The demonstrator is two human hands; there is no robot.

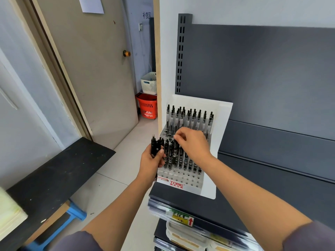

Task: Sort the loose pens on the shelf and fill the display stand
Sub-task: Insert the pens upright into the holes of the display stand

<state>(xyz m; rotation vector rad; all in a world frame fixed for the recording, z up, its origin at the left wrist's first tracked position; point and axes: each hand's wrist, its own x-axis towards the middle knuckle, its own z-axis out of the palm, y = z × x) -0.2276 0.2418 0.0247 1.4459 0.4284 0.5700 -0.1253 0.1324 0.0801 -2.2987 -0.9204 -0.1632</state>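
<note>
My left hand (152, 161), centre frame, grips a bundle of slim black pens (154, 147). My right hand (194, 142) curls over the stand, thumb and forefinger pinched; what they hold I cannot tell. The stepped, glossy white plastic display stand (208, 193) on the dark metal shelf (181, 199) holds clear-barrelled pens (190, 117) at the back and dark ones (174, 153) mid-rows. A red slotted basket (147, 105) sits beyond, left.
</note>
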